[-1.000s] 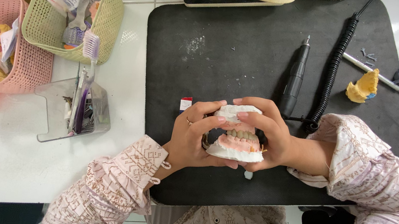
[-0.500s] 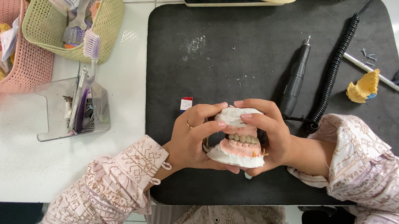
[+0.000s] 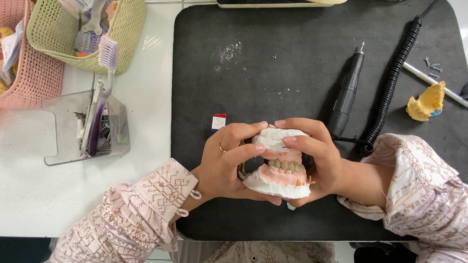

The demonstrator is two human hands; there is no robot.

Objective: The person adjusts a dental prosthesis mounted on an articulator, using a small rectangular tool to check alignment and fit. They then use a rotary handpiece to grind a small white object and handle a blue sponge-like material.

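Hands meet over the near edge of the black rubber mat (image 3: 266, 53), both wrapped around a white plaster dental model with pink gums and a row of teeth (image 3: 280, 167). The left hand (image 3: 224, 163) grasps its left side, thumb and fingertips curled onto the upper block; the right hand (image 3: 316, 158) closes on the right side, fingers laid across the top and palm cupped under the base. The model is lifted clear of the mat, with its two halves held together.

Just beyond the right hand, toward the mat's middle, lie a black pen-shaped rotary handpiece (image 3: 347, 88) and its black coiled cord (image 3: 390, 85). Near the mat's right edge sit a yellow wax lump (image 3: 427, 102) and a thin metal instrument (image 3: 444, 91). A small red, white and blue box (image 3: 218, 122) lies just left of the left hand. On the white worktop's left side stand a green plastic basket (image 3: 119, 30), a pink plastic basket (image 3: 29, 76) and a clear tray with a purple toothbrush (image 3: 95, 115).

As a judgement, the main risk is the two plaster halves slipping against each other if the grip loosens, which could chip teeth or drop one half onto the mat. Squeezing too hard could crack the brittle plaster or dislodge the set teeth.
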